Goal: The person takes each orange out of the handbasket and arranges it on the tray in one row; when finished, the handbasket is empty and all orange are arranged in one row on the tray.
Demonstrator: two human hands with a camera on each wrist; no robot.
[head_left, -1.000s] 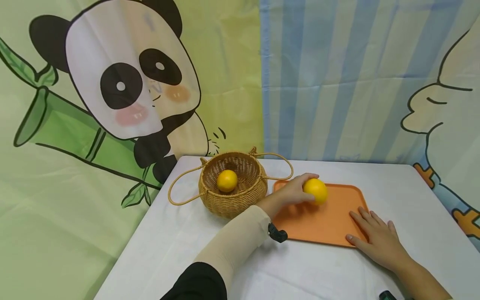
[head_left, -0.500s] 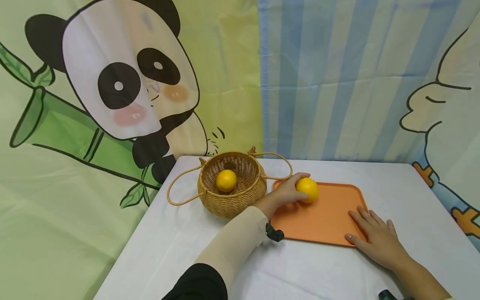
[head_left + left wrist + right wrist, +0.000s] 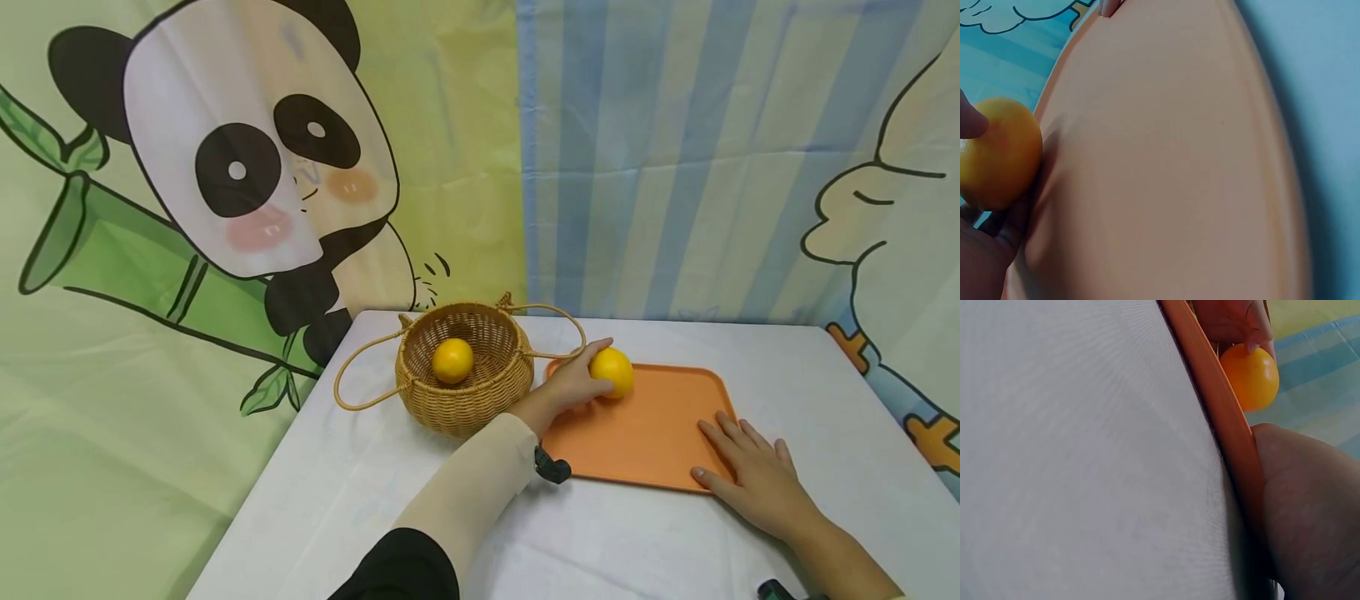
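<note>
My left hand [image 3: 573, 382] holds an orange [image 3: 612, 372] between thumb and fingers, over the left part of an orange tray [image 3: 652, 433]. In the left wrist view the thumb lies on top of the fruit [image 3: 1007, 156] and the fingers curl beneath it. My right hand [image 3: 757, 479] rests with fingers spread on the tray's right edge. A second orange [image 3: 453, 361] lies inside a round wicker basket [image 3: 465, 408], just left of the tray. The right wrist view shows the held orange [image 3: 1250, 378] beyond the tray rim [image 3: 1222, 400].
The basket's two looped handles stick out to either side, the right handle [image 3: 566, 315] reaching behind my left hand. A white cloth covers the table [image 3: 337, 508]. A printed curtain [image 3: 675, 167] hangs behind it.
My left hand has moved left with the orange, toward the basket, and lately risen slightly. The right hand stays on the tray's edge.
</note>
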